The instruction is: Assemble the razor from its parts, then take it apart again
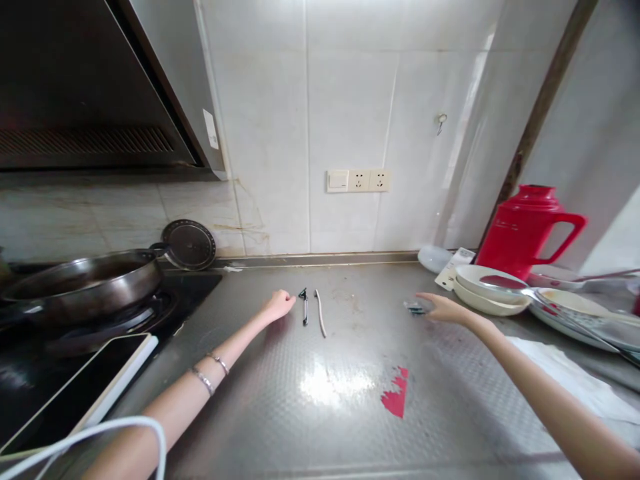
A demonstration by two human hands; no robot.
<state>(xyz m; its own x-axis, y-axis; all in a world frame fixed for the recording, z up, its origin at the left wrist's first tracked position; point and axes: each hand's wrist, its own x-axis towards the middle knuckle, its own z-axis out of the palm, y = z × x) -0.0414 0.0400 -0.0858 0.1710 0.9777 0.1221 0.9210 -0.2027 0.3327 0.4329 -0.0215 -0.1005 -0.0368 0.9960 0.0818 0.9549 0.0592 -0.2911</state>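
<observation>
On the steel counter lie a black and silver razor-like tool [305,307] and, just right of it, a thin pale stick [321,313]. My left hand [281,305] rests on the counter left of the tool, fingers curled in, with nothing visible in it. Farther right, my right hand [436,308] has its fingers at a small clear packet with dark parts [415,307]; the thumb side is partly hidden, and whether the packet is gripped is unclear. A torn red patch [397,393] is on the counter nearer to me.
At left are a steel pan [90,287] on the stove, a round dark lid [189,245] and a phone [80,393] with a white cable. At right stand a red thermos [520,230], stacked dishes [490,303] and a white cloth [575,377].
</observation>
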